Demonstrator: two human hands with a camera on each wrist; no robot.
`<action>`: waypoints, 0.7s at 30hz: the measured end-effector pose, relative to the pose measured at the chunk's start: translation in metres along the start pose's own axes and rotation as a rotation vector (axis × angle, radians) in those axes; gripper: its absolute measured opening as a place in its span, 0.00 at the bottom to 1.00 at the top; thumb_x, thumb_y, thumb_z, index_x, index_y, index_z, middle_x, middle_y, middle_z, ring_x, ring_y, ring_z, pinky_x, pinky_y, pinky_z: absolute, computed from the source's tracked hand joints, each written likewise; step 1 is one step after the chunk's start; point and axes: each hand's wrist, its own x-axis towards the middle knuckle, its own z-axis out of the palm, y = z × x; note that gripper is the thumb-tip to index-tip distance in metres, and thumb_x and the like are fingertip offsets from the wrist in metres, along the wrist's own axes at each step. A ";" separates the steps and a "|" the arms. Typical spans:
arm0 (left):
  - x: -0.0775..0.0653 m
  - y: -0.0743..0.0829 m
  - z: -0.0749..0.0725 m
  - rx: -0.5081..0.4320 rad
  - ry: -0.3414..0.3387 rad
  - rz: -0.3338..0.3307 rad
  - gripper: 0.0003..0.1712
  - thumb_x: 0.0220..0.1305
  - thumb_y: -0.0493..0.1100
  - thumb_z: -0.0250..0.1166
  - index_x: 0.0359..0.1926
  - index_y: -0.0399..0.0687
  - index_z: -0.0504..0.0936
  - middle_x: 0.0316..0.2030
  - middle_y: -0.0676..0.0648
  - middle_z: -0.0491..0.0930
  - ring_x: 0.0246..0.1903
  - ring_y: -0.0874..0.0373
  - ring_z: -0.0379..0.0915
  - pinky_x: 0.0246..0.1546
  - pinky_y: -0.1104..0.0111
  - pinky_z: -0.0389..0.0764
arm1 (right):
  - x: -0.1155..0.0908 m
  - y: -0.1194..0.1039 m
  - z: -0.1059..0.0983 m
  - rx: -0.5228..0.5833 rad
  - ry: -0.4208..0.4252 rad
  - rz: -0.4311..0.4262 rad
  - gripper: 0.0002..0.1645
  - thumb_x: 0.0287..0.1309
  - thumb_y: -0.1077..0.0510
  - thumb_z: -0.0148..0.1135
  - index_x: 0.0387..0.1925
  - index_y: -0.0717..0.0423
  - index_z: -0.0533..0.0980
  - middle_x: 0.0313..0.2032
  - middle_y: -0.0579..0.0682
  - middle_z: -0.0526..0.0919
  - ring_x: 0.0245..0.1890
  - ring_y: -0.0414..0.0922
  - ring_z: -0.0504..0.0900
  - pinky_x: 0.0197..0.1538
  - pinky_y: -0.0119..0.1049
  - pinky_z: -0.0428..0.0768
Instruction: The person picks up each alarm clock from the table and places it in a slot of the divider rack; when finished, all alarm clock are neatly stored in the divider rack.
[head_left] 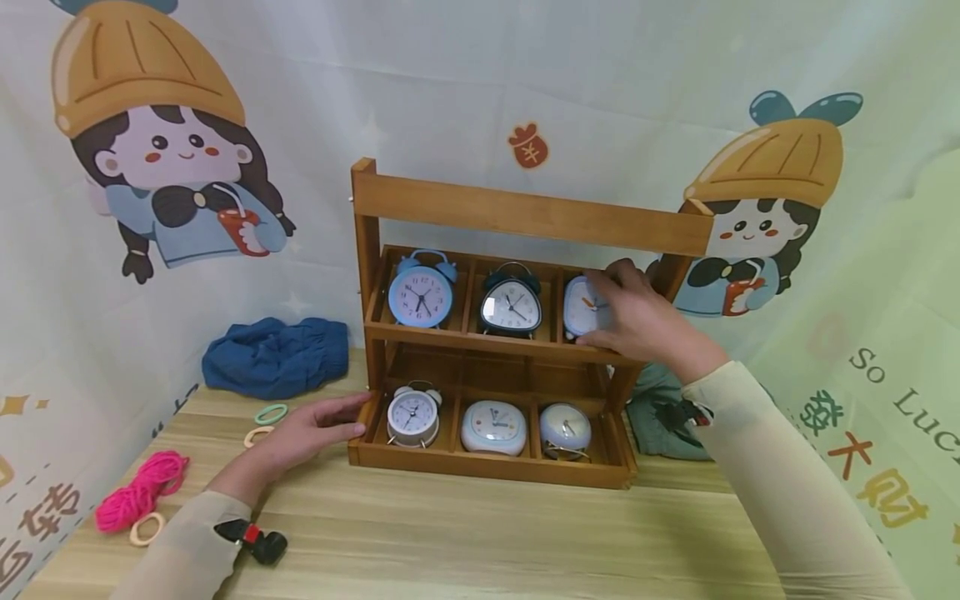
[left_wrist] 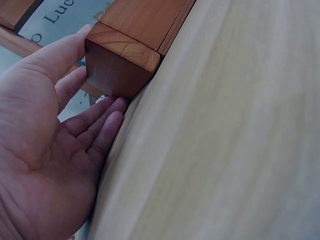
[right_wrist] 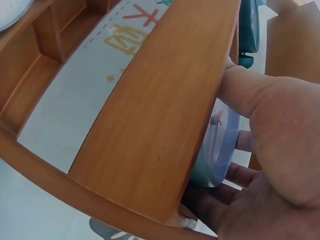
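Observation:
A two-tier wooden shelf holds several small alarm clocks. My right hand grips a pale blue alarm clock in the upper right compartment, covering its right side; in the right wrist view its edge shows between thumb and fingers. To its left on that tier stand a dark-framed triangular clock and a blue twin-bell clock. My left hand touches the lower tier's left end with extended fingers, nearest a white twin-bell clock. Beside that sit an oval clock and a round lavender clock.
Blue cloth lies behind my left hand, green cloth behind the shelf's right end. Pink yarn, a green ring and wooden rings are on the table's left. A printed curtain hangs close behind.

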 end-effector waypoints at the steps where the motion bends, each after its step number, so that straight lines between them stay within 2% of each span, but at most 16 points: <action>1: 0.000 0.000 0.000 0.001 0.000 0.001 0.39 0.79 0.54 0.72 0.83 0.50 0.73 0.79 0.40 0.73 0.76 0.38 0.71 0.66 0.68 0.75 | 0.000 0.000 0.000 -0.002 -0.007 -0.006 0.58 0.58 0.49 0.89 0.79 0.71 0.68 0.63 0.72 0.70 0.60 0.66 0.74 0.64 0.62 0.78; 7: 0.001 -0.001 0.000 0.002 -0.001 -0.002 0.39 0.79 0.55 0.72 0.83 0.51 0.73 0.79 0.40 0.73 0.76 0.38 0.71 0.67 0.65 0.75 | -0.001 -0.002 -0.002 0.024 -0.039 -0.002 0.58 0.62 0.50 0.86 0.81 0.71 0.65 0.65 0.74 0.68 0.63 0.69 0.72 0.66 0.65 0.76; 12: 0.002 -0.004 0.001 0.011 -0.001 -0.012 0.40 0.78 0.56 0.72 0.83 0.52 0.73 0.79 0.41 0.73 0.76 0.39 0.71 0.68 0.62 0.75 | -0.002 -0.003 -0.003 0.057 -0.055 0.027 0.57 0.64 0.50 0.84 0.82 0.71 0.63 0.66 0.74 0.66 0.64 0.67 0.70 0.65 0.63 0.76; 18: 0.003 -0.007 0.002 0.017 0.004 -0.017 0.40 0.78 0.57 0.72 0.83 0.53 0.73 0.79 0.42 0.73 0.76 0.39 0.71 0.70 0.58 0.75 | 0.000 -0.004 -0.004 0.095 -0.100 0.079 0.58 0.68 0.50 0.82 0.84 0.70 0.60 0.69 0.74 0.63 0.67 0.68 0.68 0.68 0.64 0.74; 21: 0.003 -0.007 0.001 0.018 0.009 -0.019 0.39 0.78 0.57 0.72 0.83 0.53 0.73 0.79 0.42 0.73 0.76 0.39 0.71 0.69 0.59 0.76 | 0.001 -0.004 -0.004 0.127 -0.127 0.107 0.58 0.70 0.50 0.80 0.85 0.69 0.58 0.72 0.74 0.61 0.70 0.68 0.65 0.70 0.65 0.72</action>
